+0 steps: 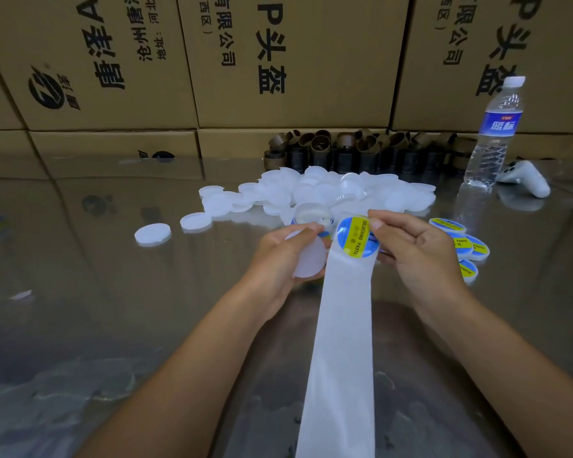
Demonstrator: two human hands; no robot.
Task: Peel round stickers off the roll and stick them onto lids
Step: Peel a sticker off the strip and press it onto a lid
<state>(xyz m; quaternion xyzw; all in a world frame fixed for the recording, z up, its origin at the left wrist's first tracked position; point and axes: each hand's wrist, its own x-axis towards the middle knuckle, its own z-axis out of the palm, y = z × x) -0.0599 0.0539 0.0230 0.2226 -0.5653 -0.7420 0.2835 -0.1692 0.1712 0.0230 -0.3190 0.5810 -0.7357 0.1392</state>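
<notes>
head view, right hand pinching sticker

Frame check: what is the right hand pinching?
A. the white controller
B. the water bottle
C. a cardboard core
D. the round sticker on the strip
D: the right hand pinches the edge of the blue-and-yellow sticker at the top of the strip, while the left hand holds a blank lid.
</notes>
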